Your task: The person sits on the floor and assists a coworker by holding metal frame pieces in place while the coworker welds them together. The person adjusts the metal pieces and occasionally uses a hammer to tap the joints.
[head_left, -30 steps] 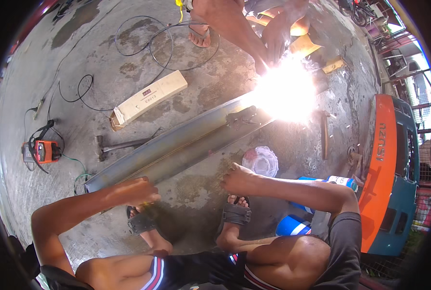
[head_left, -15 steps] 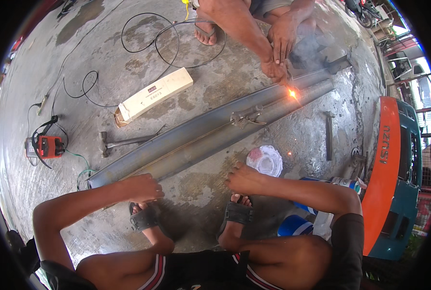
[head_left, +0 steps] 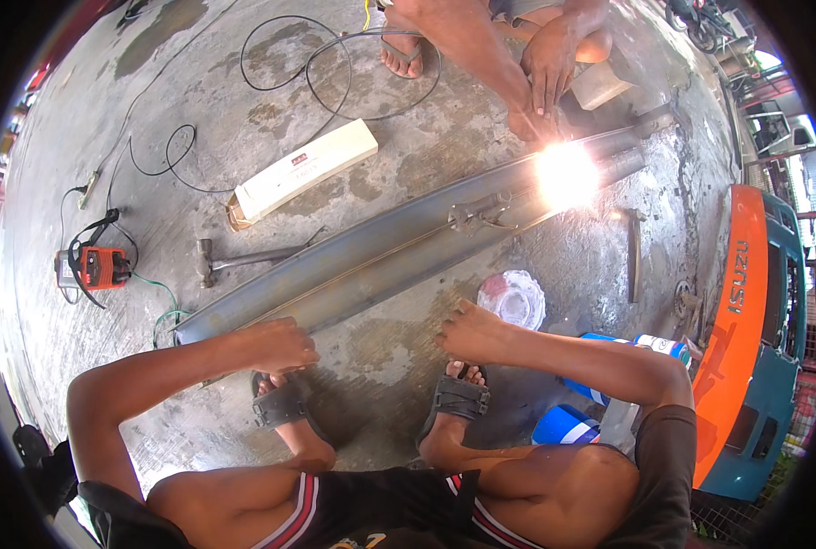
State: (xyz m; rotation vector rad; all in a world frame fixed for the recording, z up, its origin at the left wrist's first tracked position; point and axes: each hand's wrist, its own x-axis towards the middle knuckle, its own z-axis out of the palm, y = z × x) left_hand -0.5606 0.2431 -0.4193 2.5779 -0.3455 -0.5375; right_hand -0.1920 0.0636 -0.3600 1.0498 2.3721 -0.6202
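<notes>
My left hand (head_left: 278,346) hangs with its fingers curled beside the near end of two long steel channel pieces (head_left: 371,261) lying side by side on the concrete. My right hand (head_left: 470,333), also curled, is close to a crumpled white bowl-like container (head_left: 512,300). Nothing shows in either hand. A metal clamp (head_left: 477,212) sits on the steel. Across from me, a co-worker's hand (head_left: 529,119) is beside a bright welding glare (head_left: 568,176) at the far part of the steel, which hides the welding tip. The co-worker's other hand (head_left: 548,69) is just above.
A hammer (head_left: 243,261), a long white cardboard box (head_left: 307,174) and an orange-red machine (head_left: 102,267) with cables lie to the left. On the right are another hammer (head_left: 633,261), blue cans (head_left: 565,425) and an orange-and-teal vehicle panel (head_left: 724,366).
The small orange welding spark has grown into a large white glare. The whole view has shifted slightly, with things sitting a little farther right. My hands keep nearly the same pose.
</notes>
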